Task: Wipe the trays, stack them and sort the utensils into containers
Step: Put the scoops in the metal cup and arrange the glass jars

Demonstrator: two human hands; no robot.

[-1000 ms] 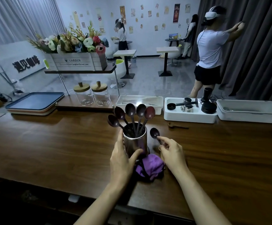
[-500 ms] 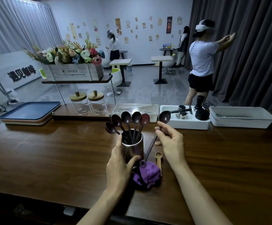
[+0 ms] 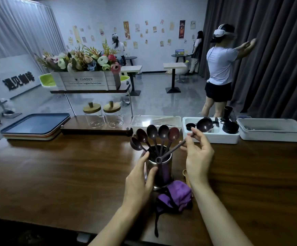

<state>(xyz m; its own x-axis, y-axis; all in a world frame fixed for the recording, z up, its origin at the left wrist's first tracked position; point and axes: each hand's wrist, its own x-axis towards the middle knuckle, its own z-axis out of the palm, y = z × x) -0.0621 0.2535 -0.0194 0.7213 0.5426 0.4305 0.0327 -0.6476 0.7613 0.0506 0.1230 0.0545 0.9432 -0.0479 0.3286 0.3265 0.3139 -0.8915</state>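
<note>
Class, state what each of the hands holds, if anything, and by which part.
Left hand grips the metal cup around its side. Right hand pinches a dark spoon by its handle, nearer the bowl.

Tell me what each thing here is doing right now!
left hand, grips the metal cup.
right hand, pinches the held spoon by its handle.
held spoon, tilted, handle end at the metal cup's rim.
metal cup, upright.
five spoons, standing in the metal cup, bowls up.
purple cloth, crumpled, lying flat.
trays, stacked.
glass jars, lids on.
</note>
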